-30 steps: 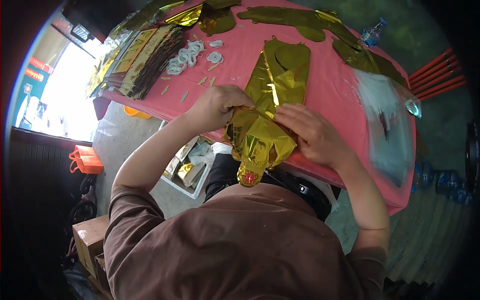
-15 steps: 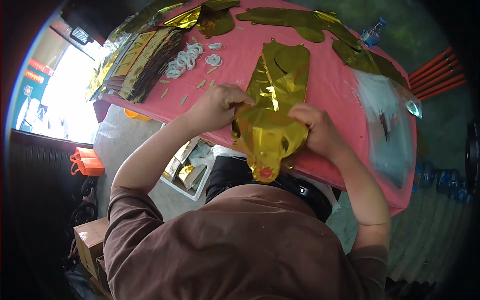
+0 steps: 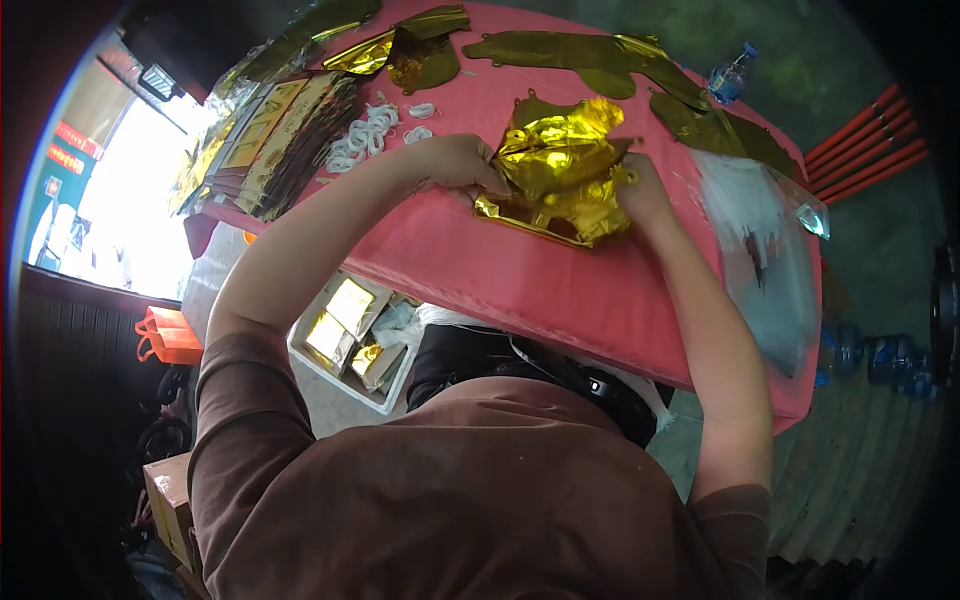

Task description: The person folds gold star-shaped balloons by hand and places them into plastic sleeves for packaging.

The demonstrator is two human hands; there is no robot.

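Note:
A flat, shiny gold foil balloon [image 3: 565, 165] is folded and crumpled over the pink-covered table [image 3: 450, 265]. My left hand [image 3: 465, 165] grips its left edge, the fingers curled in. On the opposite side my right hand [image 3: 648, 192] pinches the foil's right edge; some of its fingertips are hidden. Bundles of white string [image 3: 362, 138] lie left of my left hand.
More gold foil pieces [image 3: 555, 48] lie along the far side. A stack of flat printed packs [image 3: 275, 135] sits at left, clear plastic bags [image 3: 760, 270] at right. A water bottle [image 3: 732, 73] stands at the back. Below is a white bin [image 3: 345, 375].
Both hands have moved away from my body, carrying the near end of the gold foil balloon up over its far part. The foil is now folded and bunched.

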